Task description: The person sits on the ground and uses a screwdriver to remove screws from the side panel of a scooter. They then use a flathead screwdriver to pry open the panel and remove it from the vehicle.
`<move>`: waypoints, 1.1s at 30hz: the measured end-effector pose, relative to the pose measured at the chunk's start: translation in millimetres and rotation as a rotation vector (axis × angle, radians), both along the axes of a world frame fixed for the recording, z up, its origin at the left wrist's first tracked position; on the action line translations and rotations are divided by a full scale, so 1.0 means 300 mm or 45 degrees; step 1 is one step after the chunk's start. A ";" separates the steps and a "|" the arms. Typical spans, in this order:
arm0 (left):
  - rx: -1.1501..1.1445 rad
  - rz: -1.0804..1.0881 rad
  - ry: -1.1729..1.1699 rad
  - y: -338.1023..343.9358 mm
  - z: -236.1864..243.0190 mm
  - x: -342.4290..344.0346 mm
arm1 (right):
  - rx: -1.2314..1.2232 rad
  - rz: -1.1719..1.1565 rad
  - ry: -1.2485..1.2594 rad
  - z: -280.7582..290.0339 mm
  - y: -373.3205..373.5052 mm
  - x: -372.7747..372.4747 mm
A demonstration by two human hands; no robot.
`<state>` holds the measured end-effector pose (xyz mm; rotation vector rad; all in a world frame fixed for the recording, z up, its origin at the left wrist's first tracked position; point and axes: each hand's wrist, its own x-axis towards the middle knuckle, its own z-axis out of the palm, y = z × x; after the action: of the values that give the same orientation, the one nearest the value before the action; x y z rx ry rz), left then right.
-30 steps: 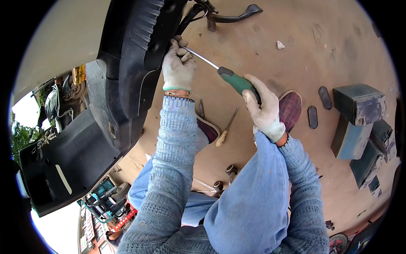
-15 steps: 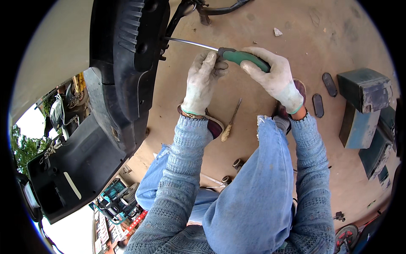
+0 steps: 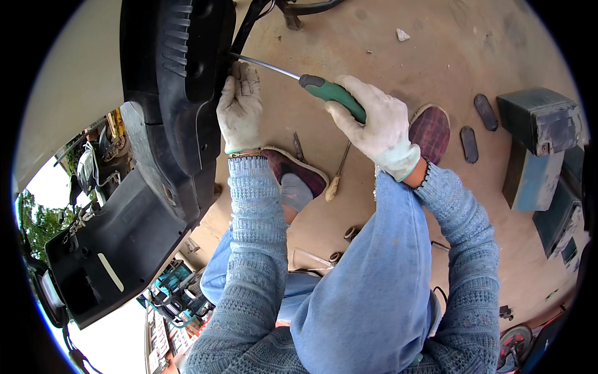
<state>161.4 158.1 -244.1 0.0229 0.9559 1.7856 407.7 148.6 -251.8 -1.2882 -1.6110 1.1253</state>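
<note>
My right hand [image 3: 380, 124], in a pale work glove, is wrapped round the green and black handle of a screwdriver [image 3: 330, 95]. Its long metal shaft reaches left to the edge of the black plastic bodywork [image 3: 193, 118] of a scooter, where the tip is hidden. Just below that tip is my left hand [image 3: 241, 112], gloved too, its palm turned up and fingers stretched toward the bodywork. I see nothing held in it, though the fingertips are partly hidden against the dark plastic.
A second screwdriver [image 3: 337, 177] with a pale, worn handle lies on the floor between my feet. Two dark oval pieces [image 3: 469, 144] and several worn box-shaped blocks [image 3: 539, 121] lie to the right. A metal stand leg [image 3: 293, 19] juts out at the top.
My left hand has moved left from beside the screwdriver shaft to the bodywork, its fingers opening out. My right hand and the screwdriver have shifted left and slightly down in view.
</note>
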 end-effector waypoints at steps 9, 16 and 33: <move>0.075 -0.259 0.261 0.034 0.000 0.052 | -1.990 0.168 1.677 -0.109 -0.031 -0.012; -0.228 -0.755 0.735 0.033 0.024 0.167 | -0.862 0.044 0.662 -0.088 0.009 -0.005; -0.300 -0.308 0.432 0.047 0.031 0.193 | -1.298 0.181 1.130 0.011 0.021 0.055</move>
<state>219.4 172.3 -234.8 0.2881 1.3422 1.4624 424.4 154.8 -248.5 -0.9389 -0.4228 2.3315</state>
